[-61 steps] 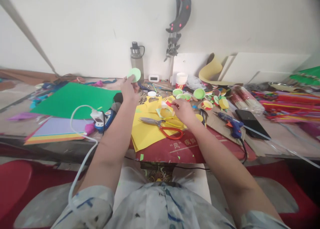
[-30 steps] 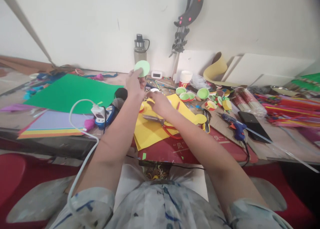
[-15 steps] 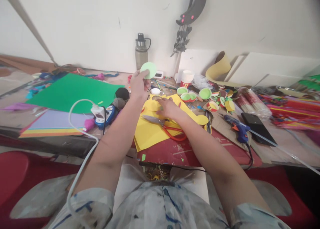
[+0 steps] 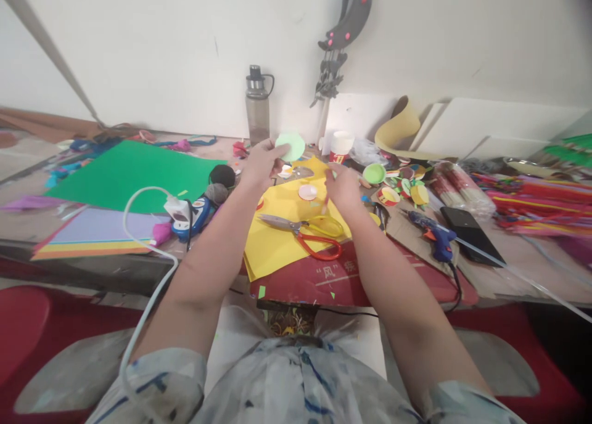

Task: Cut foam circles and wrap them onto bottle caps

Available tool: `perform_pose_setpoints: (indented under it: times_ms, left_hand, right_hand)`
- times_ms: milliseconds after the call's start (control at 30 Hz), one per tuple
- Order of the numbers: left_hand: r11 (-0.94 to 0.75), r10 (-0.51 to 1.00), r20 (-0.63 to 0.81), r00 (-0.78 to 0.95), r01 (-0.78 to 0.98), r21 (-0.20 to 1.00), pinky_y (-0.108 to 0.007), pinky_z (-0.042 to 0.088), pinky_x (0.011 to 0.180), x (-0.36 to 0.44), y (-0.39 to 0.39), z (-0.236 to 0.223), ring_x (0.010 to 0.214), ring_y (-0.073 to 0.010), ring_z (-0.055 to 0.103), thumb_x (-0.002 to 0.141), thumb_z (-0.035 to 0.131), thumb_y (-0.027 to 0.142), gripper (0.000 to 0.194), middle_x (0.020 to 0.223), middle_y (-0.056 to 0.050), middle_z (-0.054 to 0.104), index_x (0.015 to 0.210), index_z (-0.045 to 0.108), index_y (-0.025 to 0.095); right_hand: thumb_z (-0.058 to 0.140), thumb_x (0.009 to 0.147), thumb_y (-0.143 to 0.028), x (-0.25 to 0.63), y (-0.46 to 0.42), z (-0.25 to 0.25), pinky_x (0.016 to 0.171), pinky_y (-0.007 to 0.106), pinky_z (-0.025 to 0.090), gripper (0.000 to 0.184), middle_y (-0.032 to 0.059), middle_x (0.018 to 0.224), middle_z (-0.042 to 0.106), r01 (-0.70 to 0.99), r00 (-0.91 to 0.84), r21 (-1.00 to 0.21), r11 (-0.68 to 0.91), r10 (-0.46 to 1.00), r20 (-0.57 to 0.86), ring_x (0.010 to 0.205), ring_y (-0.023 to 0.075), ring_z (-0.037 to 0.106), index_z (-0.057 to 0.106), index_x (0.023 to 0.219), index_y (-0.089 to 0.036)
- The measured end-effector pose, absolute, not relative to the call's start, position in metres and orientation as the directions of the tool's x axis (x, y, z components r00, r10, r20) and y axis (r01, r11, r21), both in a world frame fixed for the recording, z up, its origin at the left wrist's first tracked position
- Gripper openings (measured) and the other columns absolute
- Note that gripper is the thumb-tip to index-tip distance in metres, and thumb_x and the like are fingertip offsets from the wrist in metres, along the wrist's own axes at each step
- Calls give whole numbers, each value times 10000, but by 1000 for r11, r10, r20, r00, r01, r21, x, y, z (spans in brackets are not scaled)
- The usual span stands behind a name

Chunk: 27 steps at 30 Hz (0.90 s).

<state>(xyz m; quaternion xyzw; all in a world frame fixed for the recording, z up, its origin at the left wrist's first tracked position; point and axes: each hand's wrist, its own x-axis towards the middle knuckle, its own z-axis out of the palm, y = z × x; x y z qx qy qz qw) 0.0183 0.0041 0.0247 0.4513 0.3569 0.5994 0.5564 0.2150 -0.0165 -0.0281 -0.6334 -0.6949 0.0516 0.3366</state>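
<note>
My left hand (image 4: pixel 259 163) is raised over the far side of the table, fingers pinched on a pale green paper disc (image 4: pixel 290 146). Just to its right, my right hand (image 4: pixel 343 187) is curled, with a thin reddish stick-like thing showing under its fingers; I cannot make out what it is. Both hands hover over a yellow paper sheet (image 4: pixel 272 242). On that sheet lie a small white disc (image 4: pixel 308 191) and scissors (image 4: pixel 305 230) with red and yellow handles.
A green sheet (image 4: pixel 134 174) and stacked coloured paper lie left. A white cable (image 4: pixel 150 288) runs to a blue-white tool (image 4: pixel 189 211). A blue glue gun (image 4: pixel 435 238), a phone (image 4: pixel 467 230), green-lined cups (image 4: pixel 374 173), a paper cup (image 4: pixel 341 145) and a bottle (image 4: pixel 257 106) crowd the right and back.
My left hand has carried the green disc to the right, toward the middle. My right hand has left the yellow sheet near the scissors and risen to the right, now curled round something thin.
</note>
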Motion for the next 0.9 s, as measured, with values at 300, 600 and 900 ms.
perform_pose_setpoints:
  times_ms: [300, 600, 900]
  left_hand:
    - [-274, 925, 105, 366, 448, 851, -225, 273, 408, 5, 18, -5, 332, -105, 447, 543, 888, 67, 245, 436, 28, 560, 548, 690, 212]
    - [-102, 963, 134, 235, -146, 984, -244, 535, 656, 29, -1, 11, 790, -200, 731, 885, 701, 631, 465, 820, -104, 771, 814, 778, 178]
    - [-8, 996, 60, 65, -609, 793, -318, 591, 1001, 38, 7, 5, 1049, -206, 782, 893, 680, 76, 94, 936, -95, 822, 925, 757, 121]
  right_hand:
    - [610, 924, -341, 239, 8, -29, 579, 293, 608, 250, 47, 796, 730, 21, 360, -984, 175, 917, 171, 672, 191, 732, 693, 1092, -176]
    - [424, 945, -152, 210, -27, -16, 1103, 460, 556, 414, 123, 1308, 730, 492, 214, -727, 479, 742, 635, 1256, 251, 678, 745, 1200, -209]
    - [348, 1019, -185, 201, -38, -12, 1069, 461, 584, 514, 139, 1557, 547, 566, 66, -632, 529, 735, 675, 1337, 263, 629, 626, 1448, -239]
